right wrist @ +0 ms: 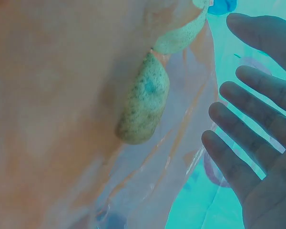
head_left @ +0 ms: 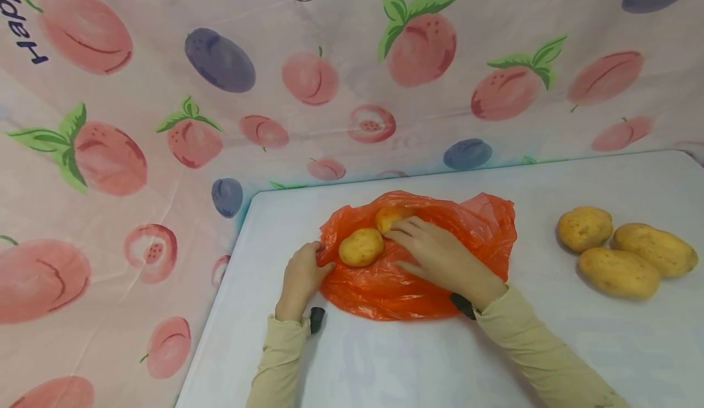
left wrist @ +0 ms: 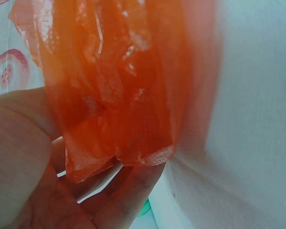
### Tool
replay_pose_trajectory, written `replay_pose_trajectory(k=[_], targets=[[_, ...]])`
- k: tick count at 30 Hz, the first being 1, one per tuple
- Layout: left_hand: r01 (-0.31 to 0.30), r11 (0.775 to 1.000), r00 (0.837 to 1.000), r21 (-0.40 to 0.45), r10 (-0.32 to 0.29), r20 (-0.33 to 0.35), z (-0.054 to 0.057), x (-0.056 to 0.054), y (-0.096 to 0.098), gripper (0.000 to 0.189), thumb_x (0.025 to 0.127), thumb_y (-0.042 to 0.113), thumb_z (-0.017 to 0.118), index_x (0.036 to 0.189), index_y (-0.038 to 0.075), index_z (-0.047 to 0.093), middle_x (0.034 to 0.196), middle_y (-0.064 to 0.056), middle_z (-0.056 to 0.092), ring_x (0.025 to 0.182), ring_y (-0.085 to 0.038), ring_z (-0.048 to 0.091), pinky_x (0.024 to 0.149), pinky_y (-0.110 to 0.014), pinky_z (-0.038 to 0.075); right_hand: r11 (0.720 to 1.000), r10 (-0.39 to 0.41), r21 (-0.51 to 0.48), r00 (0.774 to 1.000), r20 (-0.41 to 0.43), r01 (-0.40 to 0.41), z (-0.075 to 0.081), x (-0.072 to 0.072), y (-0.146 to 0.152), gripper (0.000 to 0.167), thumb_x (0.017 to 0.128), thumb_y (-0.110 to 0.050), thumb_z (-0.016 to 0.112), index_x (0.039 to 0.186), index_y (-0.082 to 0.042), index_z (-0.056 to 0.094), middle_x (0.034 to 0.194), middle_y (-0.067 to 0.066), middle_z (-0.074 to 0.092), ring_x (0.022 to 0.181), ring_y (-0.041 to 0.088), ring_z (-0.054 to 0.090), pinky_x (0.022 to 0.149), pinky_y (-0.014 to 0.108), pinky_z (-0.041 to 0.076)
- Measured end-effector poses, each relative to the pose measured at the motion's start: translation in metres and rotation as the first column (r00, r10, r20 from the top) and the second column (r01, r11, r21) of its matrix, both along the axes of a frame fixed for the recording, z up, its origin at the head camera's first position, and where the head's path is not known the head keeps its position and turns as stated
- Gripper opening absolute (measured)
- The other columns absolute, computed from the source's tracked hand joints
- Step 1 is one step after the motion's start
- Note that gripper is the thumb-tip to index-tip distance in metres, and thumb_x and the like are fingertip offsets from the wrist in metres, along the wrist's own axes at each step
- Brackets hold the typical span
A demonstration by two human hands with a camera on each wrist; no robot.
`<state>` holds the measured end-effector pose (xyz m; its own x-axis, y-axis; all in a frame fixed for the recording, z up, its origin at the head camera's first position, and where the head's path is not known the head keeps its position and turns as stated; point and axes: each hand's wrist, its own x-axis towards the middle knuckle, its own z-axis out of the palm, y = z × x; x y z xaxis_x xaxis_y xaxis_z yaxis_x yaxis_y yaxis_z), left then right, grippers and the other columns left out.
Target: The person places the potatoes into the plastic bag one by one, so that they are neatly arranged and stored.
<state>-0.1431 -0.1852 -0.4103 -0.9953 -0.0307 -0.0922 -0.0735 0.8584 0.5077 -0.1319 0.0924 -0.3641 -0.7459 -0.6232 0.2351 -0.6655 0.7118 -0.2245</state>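
Note:
An orange-red plastic bag [head_left: 379, 292] lies spread on the white table. On it sit two potatoes: one [head_left: 361, 247] toward the left, the other [head_left: 392, 215] just behind it and partly covered by my right hand [head_left: 434, 252]. In the right wrist view that hand [right wrist: 262, 124] has its fingers straight and spread, apart from the potato [right wrist: 145, 102] nearest them. My left hand [head_left: 299, 276] holds the bag's left edge. The left wrist view shows the bag's film [left wrist: 119, 109] between thumb and fingers of that hand [left wrist: 47, 191].
Three more potatoes lie grouped at the table's right: a rounder one [head_left: 585, 229], a long one [head_left: 657, 249] and a front one [head_left: 618, 272]. Behind and left of the white table [head_left: 385, 365] hangs a fruit-printed cloth [head_left: 264, 47]. Colours look distorted in the right wrist view.

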Motion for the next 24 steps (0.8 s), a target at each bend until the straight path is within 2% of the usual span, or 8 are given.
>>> replay_pose_trajectory(k=[9,14,20,24], targets=[[0.001,1.000,1.000,0.003,-0.001,0.002,0.002,0.001,0.000,0.051,0.088,0.018,0.075,0.133,0.000,0.057,0.125,-0.017,0.065,0.110,-0.033,0.061,0.099,-0.048,0.051,0.999,0.002,-0.052,0.999,-0.042,-0.004,-0.004,0.003,0.017,0.055,0.083,-0.026,0.082,0.131,-0.007,0.062,0.131,0.007,0.062,0.123,0.027,0.055,0.103,0.046,0.049],[0.006,1.000,1.000,-0.001,-0.006,-0.003,0.002,0.001,0.000,0.051,0.088,0.017,0.075,0.133,-0.001,0.058,0.126,-0.017,0.064,0.111,-0.033,0.061,0.100,-0.048,0.051,0.999,-0.020,-0.042,0.999,-0.033,0.019,-0.005,0.006,0.026,0.052,0.084,-0.027,0.081,0.129,-0.008,0.064,0.127,0.006,0.063,0.122,0.026,0.055,0.101,0.045,0.051],[0.004,1.000,1.000,0.001,-0.004,0.000,0.001,0.001,0.000,0.051,0.088,0.017,0.075,0.133,0.000,0.057,0.127,-0.017,0.064,0.112,-0.033,0.061,0.100,-0.048,0.050,0.999,-0.030,-0.047,0.997,-0.068,0.027,-0.008,0.006,0.038,0.053,0.080,-0.025,0.084,0.126,-0.007,0.065,0.123,0.008,0.064,0.119,0.028,0.057,0.098,0.046,0.053],[0.007,1.000,1.000,0.000,-0.007,-0.009,0.001,0.001,0.000,0.051,0.088,0.017,0.076,0.133,-0.001,0.058,0.127,-0.018,0.064,0.113,-0.034,0.061,0.101,-0.049,0.050,0.998,-0.053,-0.030,0.998,-0.041,0.052,-0.008,0.007,0.045,0.053,0.080,-0.024,0.084,0.126,-0.006,0.064,0.124,0.009,0.063,0.120,0.030,0.056,0.099,0.049,0.051]])
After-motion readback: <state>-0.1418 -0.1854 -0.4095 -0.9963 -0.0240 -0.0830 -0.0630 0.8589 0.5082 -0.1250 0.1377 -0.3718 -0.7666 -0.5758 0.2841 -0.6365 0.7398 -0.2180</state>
